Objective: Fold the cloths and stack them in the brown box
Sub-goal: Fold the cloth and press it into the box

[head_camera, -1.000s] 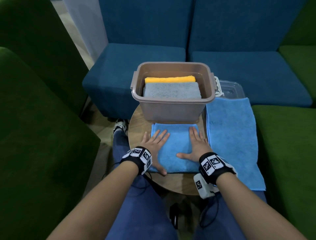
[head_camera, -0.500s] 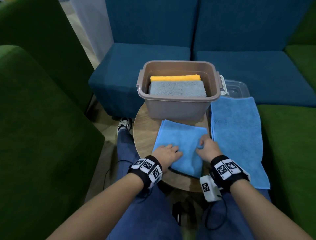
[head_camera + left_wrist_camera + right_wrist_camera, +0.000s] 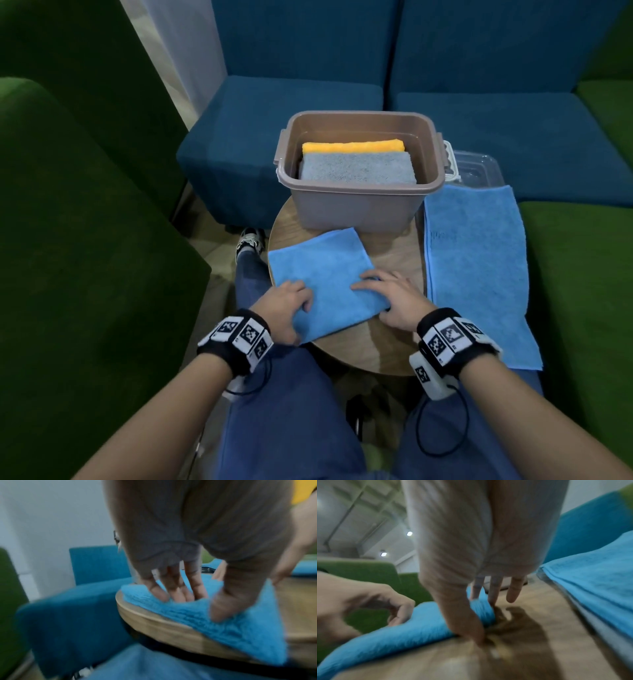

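A folded blue cloth (image 3: 322,277) lies skewed on the round wooden table (image 3: 390,346), just in front of the brown box (image 3: 356,209). My left hand (image 3: 301,306) pinches its near left edge, thumb (image 3: 221,608) on top and fingers (image 3: 171,592) curled into the pile. My right hand (image 3: 371,284) grips the cloth's right corner (image 3: 481,608) between thumb and fingers. Inside the box a folded grey cloth (image 3: 356,168) lies in front of a folded orange cloth (image 3: 352,146). A second blue cloth (image 3: 476,270) lies spread flat to the right.
A clear plastic lid (image 3: 476,168) sits behind the spread cloth, beside the box. Green armchairs (image 3: 85,274) flank both sides and blue seats (image 3: 284,113) stand behind the table. My knees in jeans (image 3: 291,411) are under the table's near edge.
My hands went from lying flat on the folded cloth to gripping its near edge. The cloth has turned and slid left, away from the box.
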The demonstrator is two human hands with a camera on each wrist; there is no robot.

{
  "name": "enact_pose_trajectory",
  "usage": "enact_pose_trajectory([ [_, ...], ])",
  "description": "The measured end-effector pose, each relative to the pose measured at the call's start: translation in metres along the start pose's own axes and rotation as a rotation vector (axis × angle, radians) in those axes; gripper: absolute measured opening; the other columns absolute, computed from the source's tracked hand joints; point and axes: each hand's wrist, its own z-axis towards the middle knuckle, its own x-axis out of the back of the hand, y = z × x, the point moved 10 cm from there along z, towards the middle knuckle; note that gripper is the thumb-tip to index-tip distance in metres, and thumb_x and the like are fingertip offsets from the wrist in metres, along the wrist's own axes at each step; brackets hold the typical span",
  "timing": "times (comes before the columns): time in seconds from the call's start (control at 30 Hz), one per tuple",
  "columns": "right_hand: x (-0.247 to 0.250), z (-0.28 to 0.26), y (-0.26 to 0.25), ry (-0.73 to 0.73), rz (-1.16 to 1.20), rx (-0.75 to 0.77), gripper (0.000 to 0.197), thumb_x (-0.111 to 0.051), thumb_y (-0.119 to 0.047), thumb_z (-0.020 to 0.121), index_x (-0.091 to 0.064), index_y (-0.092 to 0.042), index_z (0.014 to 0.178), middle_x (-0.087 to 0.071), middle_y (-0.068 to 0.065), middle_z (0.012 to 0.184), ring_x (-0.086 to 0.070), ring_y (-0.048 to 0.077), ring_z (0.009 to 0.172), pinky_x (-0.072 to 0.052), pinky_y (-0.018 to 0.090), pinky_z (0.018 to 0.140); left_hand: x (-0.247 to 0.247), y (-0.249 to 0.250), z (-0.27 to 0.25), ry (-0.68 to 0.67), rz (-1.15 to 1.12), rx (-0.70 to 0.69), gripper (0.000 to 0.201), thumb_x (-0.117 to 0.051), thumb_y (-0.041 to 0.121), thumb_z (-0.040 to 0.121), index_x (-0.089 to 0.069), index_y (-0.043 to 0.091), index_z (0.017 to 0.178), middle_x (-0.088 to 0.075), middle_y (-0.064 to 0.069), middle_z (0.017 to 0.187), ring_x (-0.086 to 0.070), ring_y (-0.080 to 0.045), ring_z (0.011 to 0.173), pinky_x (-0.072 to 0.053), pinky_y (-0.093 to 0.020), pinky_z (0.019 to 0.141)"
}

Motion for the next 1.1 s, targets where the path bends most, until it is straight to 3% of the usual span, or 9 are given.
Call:
enact_pose_trajectory([
  [0.1, -0.001, 0.002, 0.001, 0.046, -0.049, -0.033, 0.064, -0.063, -0.020, 0.080, -0.049, -0.043, 0.137, -0.038, -0.013, 0.144, -0.035, 0.016, 0.130, -0.032, 0.040, 0.103, -0.010, -0.006, -0.008, 0.024, 0.095, 0.048, 0.067, -0.080, 0.043, 0.053, -0.043, 0.024, 0.105, -0.040, 0.009, 0.109, -0.039, -0.014, 0.098, -0.031, -0.034, 0.077],
  [0.3, 0.012, -0.020, 0.001, 0.219, -0.165, -0.088, 0.029, -0.057, -0.030, 0.088, -0.067, -0.036, 0.114, -0.059, -0.020, 0.120, -0.041, 0.013, 0.114, -0.020, 0.028, 0.085, 0.004, -0.005, -0.009, 0.201, 0.008, -0.003, 0.032, -0.051, 0.034, 0.069, -0.059, 0.023, 0.097, -0.055, 0.007, 0.099, -0.055, -0.019, 0.100, -0.031, -0.035, 0.094],
  [0.43, 0.019, -0.037, -0.001, 0.259, 0.337, -0.029, 0.005, -0.057, -0.026, 0.082, -0.062, -0.024, 0.083, -0.061, -0.009, 0.085, -0.055, 0.012, 0.090, -0.035, 0.031, 0.076, 0.028, -0.035, -0.018, 0.422, -0.577, 0.082, 0.034, -0.043, 0.042, 0.066, -0.064, 0.017, 0.075, -0.060, 0.004, 0.069, -0.057, -0.018, 0.068, -0.045, -0.034, 0.069],
  [0.6, 0.026, -0.032, 0.023, 0.531, 0.845, -0.188, 0.011, -0.059, -0.015, 0.095, -0.058, -0.022, 0.086, -0.064, -0.006, 0.080, -0.060, 0.004, 0.075, -0.044, 0.021, 0.070, 0.036, -0.062, -0.003, 0.660, -0.919, 0.279, 0.044, -0.047, 0.046, 0.080, -0.054, 0.004, 0.074, -0.047, 0.002, 0.066, -0.042, -0.013, 0.065, -0.035, -0.032, 0.062],
  [0.67, 0.026, -0.021, 0.029, 0.625, 0.834, -0.258, 0.019, -0.058, -0.021, 0.097, -0.051, -0.023, 0.079, -0.057, -0.004, 0.072, -0.054, 0.010, 0.069, -0.042, 0.029, 0.067, 0.034, -0.063, 0.008, 0.620, -0.814, 0.413, 0.040, -0.045, 0.042, 0.093, -0.040, 0.011, 0.068, -0.042, 0.003, 0.063, -0.041, -0.018, 0.064, -0.031, -0.033, 0.062],
  [0.73, 0.028, -0.010, 0.031, 0.680, 0.724, -0.322, 0.030, -0.055, -0.024, 0.098, -0.041, -0.025, 0.071, -0.043, -0.006, 0.065, -0.044, 0.012, 0.063, -0.034, 0.031, 0.060, 0.033, -0.065, 0.015, 0.568, -0.605, 0.556, 0.037, -0.036, 0.038, 0.101, -0.045, 0.011, 0.077, -0.053, -0.005, 0.075, -0.051, -0.029, 0.078, -0.034, -0.036, 0.067],
  [0.8, 0.030, 0.001, 0.031, 0.663, 0.601, -0.402, 0.026, -0.051, -0.029, 0.100, -0.044, -0.020, 0.076, -0.046, -0.003, 0.068, -0.047, 0.021, 0.067, -0.032, 0.034, 0.059, 0.034, -0.065, 0.022, 0.509, -0.436, 0.634, 0.039, -0.029, 0.039, 0.103, -0.051, 0.008, 0.096, -0.062, -0.014, 0.095, -0.056, -0.036, 0.093, -0.036, -0.037, 0.071],
  [0.93, 0.021, 0.018, 0.039, 0.525, 0.421, -0.561, 0.036, -0.042, -0.036, 0.102, -0.053, -0.006, 0.119, -0.065, 0.017, 0.102, -0.060, 0.037, 0.094, -0.043, 0.038, 0.070, 0.028, -0.070, 0.031, 0.436, -0.292, 0.725, 0.042, -0.025, 0.036, 0.104, -0.054, 0.006, 0.109, -0.064, -0.017, 0.106, -0.060, -0.039, 0.098, -0.035, -0.036, 0.069],
  [1.1, 0.026, 0.026, 0.039, 0.460, 0.212, -0.620, 0.037, -0.038, -0.038, 0.103, -0.050, -0.009, 0.123, -0.058, 0.010, 0.087, -0.050, 0.027, 0.076, -0.033, 0.031, 0.059, 0.027, -0.078, 0.028, 0.470, -0.308, 0.784, 0.040, -0.029, 0.034, 0.102, -0.058, 0.006, 0.104, -0.065, -0.018, 0.101, -0.060, -0.040, 0.093, -0.036, -0.035, 0.069],
])
